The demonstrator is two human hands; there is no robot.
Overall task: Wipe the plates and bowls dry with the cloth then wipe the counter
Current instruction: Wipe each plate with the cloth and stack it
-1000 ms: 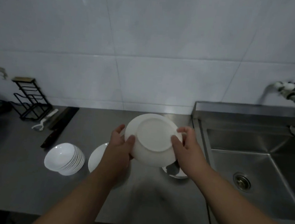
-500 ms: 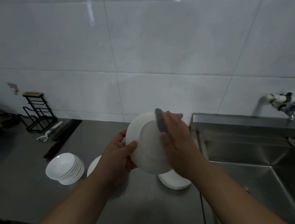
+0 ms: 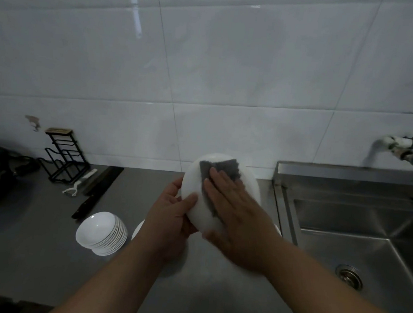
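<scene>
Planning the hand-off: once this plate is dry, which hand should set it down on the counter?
Probably left: the left hand already grips the plate rim, while the right hand presses the cloth on it.

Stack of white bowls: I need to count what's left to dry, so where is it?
In the head view, the stack of white bowls sits on the grey steel counter, left of the left hand, near the black-handled knife.

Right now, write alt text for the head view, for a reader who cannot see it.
A person's left hand holds a white plate above a steel counter while the right hand presses a grey cloth flat against it. A stack of white bowls sits to the left, a sink to the right.
</scene>
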